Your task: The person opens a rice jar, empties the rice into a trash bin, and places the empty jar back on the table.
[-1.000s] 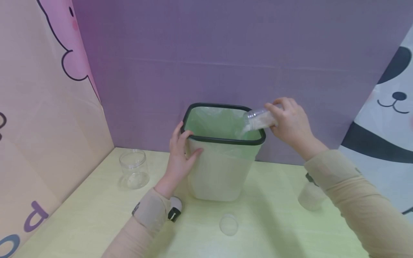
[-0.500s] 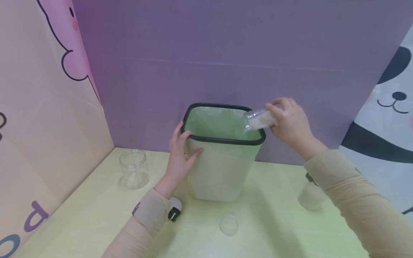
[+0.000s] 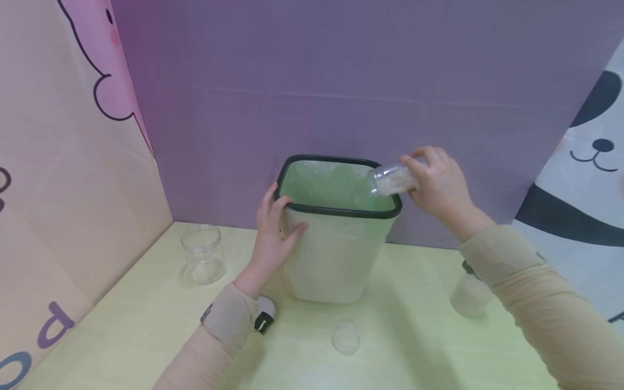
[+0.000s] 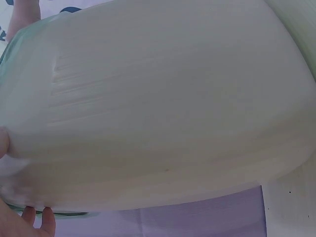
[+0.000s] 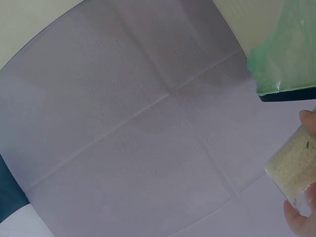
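1. While the right hand grips a clear plastic jar near its base, the jar's long axis lies tilted, mouth pointing left and slightly down.
2. That mouth hangs over the right side of the green-lined bin's opening; pale grains remain inside the jar.
3. The left hand holds the bin's left corner, fingers over the black rim, thumb against the outer wall.
4. Of the 2 hands, only the right touches the jar.
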Tool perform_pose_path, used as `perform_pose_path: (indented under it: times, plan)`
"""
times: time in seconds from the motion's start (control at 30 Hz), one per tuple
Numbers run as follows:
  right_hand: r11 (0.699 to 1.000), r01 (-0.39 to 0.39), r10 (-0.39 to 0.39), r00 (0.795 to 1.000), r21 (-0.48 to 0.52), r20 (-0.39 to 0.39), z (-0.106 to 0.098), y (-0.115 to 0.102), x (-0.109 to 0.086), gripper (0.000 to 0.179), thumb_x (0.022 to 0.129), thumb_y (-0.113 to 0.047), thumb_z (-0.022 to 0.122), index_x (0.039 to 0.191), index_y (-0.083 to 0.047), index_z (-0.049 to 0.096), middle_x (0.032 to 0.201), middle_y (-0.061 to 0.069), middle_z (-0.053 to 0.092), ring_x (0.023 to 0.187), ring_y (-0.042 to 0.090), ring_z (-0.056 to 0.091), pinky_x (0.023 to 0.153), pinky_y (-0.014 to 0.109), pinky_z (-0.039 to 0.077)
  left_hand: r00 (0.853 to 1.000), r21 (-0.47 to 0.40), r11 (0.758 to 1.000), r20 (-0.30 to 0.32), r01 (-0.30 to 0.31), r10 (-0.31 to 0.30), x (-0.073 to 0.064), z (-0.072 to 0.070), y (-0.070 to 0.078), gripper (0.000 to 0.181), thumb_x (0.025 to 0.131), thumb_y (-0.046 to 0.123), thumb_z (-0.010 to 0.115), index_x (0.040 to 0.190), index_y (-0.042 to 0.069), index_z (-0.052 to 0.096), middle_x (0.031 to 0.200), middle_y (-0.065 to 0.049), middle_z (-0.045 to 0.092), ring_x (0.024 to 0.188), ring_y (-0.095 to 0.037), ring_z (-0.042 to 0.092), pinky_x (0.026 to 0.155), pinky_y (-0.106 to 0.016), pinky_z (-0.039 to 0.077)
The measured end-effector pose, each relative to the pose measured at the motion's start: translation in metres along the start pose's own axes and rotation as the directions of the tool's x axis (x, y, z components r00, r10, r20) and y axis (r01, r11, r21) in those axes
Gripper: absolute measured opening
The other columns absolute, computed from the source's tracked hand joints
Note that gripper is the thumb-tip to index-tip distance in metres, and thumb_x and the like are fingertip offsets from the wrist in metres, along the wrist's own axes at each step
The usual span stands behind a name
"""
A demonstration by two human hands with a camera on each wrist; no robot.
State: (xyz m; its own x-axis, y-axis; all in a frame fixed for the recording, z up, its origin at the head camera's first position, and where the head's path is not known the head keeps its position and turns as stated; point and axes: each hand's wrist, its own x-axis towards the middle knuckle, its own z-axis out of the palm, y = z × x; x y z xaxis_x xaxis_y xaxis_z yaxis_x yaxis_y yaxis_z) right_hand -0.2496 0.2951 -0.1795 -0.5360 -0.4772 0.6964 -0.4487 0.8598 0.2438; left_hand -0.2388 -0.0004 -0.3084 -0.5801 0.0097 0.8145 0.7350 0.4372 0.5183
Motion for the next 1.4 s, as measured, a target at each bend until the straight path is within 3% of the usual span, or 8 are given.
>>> perform_pose_path:
  times: [0.6, 1.4]
  plan:
    - [0.999, 0.046, -0.046, 0.998, 0.008, -0.049, -0.0013, -0.0023, 0.0005, 0.054, 0.059, 0.01, 0.076, 0.11, -0.001, 0.063, 0.107, 0.029, 0.058, 0.096, 0.048, 0.055, 0.071, 0.058, 0.05, 1.0, -0.001, 1.0, -0.002, -0.007, 0.007, 0.0007, 0.0001, -0.0009, 0.046, 0.08, 0.009, 0.073, 0.117, 0.007, 0.046, 0.149, -0.026, 0.024, 0.131, -0.049, 0.029, 0.102, -0.066, 0.03]
    - [1.0, 0.031, -0.031, 0.999, 0.004, -0.024, -0.0003, -0.0034, 0.0014, 0.056, 0.059, 0.01, 0.076, 0.112, -0.002, 0.062, 0.109, 0.029, 0.057, 0.099, 0.048, 0.054, 0.076, 0.059, 0.05, 1.0, 0.002, 1.0, 0.009, 0.017, -0.017, -0.0001, -0.0002, -0.0016, 0.046, 0.08, 0.008, 0.072, 0.118, 0.007, 0.046, 0.15, -0.025, 0.023, 0.13, -0.047, 0.029, 0.1, -0.066, 0.034]
